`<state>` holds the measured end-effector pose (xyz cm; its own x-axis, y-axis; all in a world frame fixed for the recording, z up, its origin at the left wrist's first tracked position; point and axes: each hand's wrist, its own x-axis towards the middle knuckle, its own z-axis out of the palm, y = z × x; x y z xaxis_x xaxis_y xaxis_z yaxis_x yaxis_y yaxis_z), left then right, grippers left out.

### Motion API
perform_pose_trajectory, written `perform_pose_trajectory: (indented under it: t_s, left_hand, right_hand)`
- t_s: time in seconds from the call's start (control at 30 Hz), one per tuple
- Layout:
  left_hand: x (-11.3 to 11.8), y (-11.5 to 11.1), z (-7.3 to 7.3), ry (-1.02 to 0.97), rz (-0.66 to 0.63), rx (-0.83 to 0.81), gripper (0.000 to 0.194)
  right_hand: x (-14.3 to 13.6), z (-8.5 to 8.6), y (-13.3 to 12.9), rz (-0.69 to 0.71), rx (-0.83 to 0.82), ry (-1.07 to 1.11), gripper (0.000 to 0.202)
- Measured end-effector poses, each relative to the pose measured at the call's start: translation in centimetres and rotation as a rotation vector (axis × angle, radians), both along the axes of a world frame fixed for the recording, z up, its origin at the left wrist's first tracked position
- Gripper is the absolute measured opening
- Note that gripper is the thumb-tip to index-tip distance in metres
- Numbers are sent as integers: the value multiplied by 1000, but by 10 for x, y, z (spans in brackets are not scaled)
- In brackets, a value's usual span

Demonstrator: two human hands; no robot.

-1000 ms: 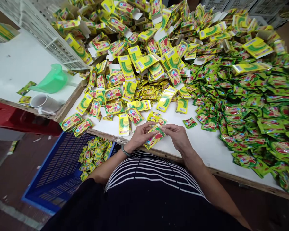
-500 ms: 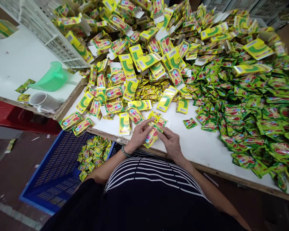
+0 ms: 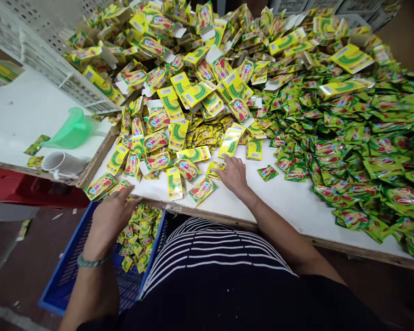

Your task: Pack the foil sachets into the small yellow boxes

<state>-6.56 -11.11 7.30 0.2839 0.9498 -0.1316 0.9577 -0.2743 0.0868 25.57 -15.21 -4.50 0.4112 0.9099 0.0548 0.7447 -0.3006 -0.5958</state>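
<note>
Worktop (image 3: 293, 200): white. Front-edge carton (image 3: 174, 183): yellow, green-banded. Right-edge sachets (image 3: 352, 161): green, red-printed. Crate (image 3: 60, 280) below front edge: blue.

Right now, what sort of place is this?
Probably a packing workshop: heaped printed cartons beside massed green sachets on a white worktop, plus a blue crate holding small yellow-green packs.

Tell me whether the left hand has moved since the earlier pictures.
Yes, leftward: the left hand was right of the blue crate earlier, and now overlaps the crate in this view.
</note>
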Motion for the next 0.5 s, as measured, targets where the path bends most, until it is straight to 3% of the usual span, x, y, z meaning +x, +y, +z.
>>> perform_pose_trajectory:
  t_s: [0.1,0.2,0.27,0.37,0.5]
  left_hand:
    - [27,3,-10,-61,-72,61,50]
    - [83,5,-30,-255,-282,3,45]
    - [122,9,-41,-323,-422,-42,41]
    - [171,19,-54,-340,-621,-55,42]
    - [212,34,-71,-160,-832,-72,50]
  right_hand:
    - [3,-2,11,14,-53,16,47]
    - [10,-3,5,14,85,148,27]
    - [27,-4,-9,-24,165,329,27]
    - [70,-5,-41,-208,271,615,36]
    - [116,-6,-77,-513,358,709,40]
